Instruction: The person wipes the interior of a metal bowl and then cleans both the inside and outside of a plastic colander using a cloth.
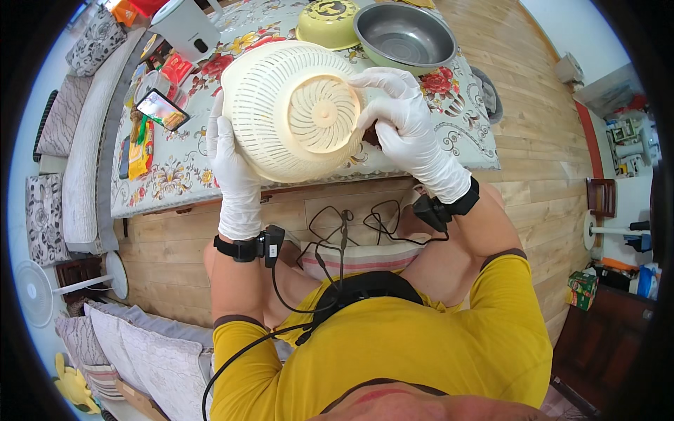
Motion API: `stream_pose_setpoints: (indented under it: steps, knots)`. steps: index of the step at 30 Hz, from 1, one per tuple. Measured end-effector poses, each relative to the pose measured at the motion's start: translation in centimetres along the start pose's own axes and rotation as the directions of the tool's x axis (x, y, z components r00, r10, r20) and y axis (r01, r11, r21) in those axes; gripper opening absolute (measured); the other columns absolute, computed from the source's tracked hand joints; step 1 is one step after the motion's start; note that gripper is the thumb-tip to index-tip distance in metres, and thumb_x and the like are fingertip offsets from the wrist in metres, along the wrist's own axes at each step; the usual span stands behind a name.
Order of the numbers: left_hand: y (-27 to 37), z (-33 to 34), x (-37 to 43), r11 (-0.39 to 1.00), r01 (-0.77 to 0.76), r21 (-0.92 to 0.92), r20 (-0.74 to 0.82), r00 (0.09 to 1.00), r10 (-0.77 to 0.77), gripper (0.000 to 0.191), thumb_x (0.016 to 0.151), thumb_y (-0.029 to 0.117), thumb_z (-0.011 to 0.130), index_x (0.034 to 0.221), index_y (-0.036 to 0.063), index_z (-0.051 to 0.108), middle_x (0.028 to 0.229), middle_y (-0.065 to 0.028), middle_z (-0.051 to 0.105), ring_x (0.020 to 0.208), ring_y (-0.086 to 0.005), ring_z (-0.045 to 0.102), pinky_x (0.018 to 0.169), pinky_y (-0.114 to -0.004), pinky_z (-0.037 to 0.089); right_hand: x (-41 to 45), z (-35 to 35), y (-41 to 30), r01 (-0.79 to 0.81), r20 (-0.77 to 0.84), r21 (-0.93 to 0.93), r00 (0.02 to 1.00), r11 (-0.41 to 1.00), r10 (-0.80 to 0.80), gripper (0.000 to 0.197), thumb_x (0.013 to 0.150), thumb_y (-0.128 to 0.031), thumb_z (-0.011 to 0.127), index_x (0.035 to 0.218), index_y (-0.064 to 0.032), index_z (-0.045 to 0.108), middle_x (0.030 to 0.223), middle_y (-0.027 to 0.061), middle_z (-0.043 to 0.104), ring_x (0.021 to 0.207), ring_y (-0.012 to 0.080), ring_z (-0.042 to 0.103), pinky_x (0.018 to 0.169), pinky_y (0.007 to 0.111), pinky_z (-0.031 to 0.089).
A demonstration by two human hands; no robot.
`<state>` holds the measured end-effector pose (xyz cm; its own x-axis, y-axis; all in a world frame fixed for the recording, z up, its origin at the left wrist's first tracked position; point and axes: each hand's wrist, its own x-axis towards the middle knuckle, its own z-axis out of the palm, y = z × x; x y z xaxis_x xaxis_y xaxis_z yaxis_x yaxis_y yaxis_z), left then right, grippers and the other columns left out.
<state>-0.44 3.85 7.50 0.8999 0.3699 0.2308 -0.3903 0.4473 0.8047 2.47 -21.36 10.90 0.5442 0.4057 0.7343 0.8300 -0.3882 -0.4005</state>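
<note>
A cream plastic colander [263, 110], tilted so its slotted underside and round foot ring show, is held over the near part of the table. My left hand [226, 152], in a white glove, grips its left rim, with some fingers hidden behind it. At the foot ring's right side is my right hand [397, 113], also gloved, its thumb and fingers bent against the colander's edge. Something dark red shows partly behind the right fingers; I cannot tell what it is. Beyond the colander, a yellow patterned bowl [326, 23] stands bottom up beside a steel basin [405, 37].
The table has a floral tablecloth [174, 179]. On its left are a smartphone [162, 109], a yellow packet [140, 155], a clear plastic container [152, 87] and a white electric kettle [184, 29]. Black cables [342, 231] run from my wrist straps over my lap.
</note>
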Motion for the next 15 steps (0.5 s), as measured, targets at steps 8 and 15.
stream_pose_setpoints:
  steps: [8,15]
  knots:
    - [0.3,0.3,-0.4,0.965,-0.146,0.218,0.024,0.989,0.144,0.039,0.101,0.014,0.039,0.137,-0.002,0.042,0.132,-0.0129,0.053,0.115,-0.0184,0.054,0.097,-0.031,0.045,-1.0,1.4,2.2,-0.209,0.194,0.155,0.965,0.966,0.177,0.037,0.074,0.007,0.045,0.105,-0.0027,0.062,0.111,0.0137,0.059,0.095,0.0284,0.059,0.084,0.035,0.047]
    - [0.3,0.3,-0.9,0.881,-0.268,0.391,0.076,0.963,0.259,0.039,0.101,0.011,0.039,0.138,-0.0014,0.041,0.133,-0.0129,0.052,0.114,-0.0174,0.054,0.096,-0.029,0.044,-1.2,2.4,2.1,-0.373,0.14,0.29,0.928,0.881,0.346,0.039,0.079,0.008,0.043,0.111,-0.0042,0.061,0.096,0.0114,0.059,0.088,0.0209,0.059,0.078,0.031,0.047]
